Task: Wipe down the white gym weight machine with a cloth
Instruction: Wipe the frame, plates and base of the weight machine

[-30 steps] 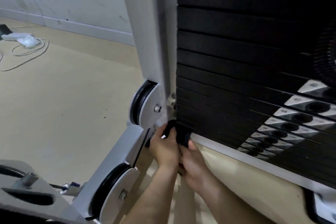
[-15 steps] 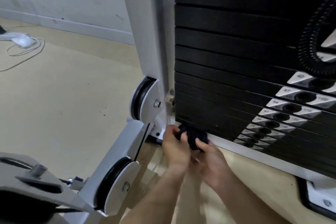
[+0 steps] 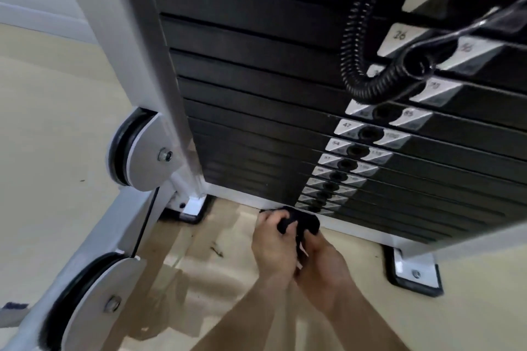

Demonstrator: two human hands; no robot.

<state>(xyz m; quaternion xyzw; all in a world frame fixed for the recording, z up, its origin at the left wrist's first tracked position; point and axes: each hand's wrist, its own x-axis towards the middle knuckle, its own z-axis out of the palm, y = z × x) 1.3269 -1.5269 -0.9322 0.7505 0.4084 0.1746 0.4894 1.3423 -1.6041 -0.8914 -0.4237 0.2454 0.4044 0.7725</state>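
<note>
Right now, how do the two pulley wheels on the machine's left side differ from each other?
The upper pulley sits against the foot of the white upright post; the lower pulley sits farther down the slanted beam, nearer the camera. The upper pulley's bolt looks shiny, the lower pulley's a duller grey. Both are black wheels behind pale rounded cover plates with one centre bolt, and a black cable runs between them.
</note>
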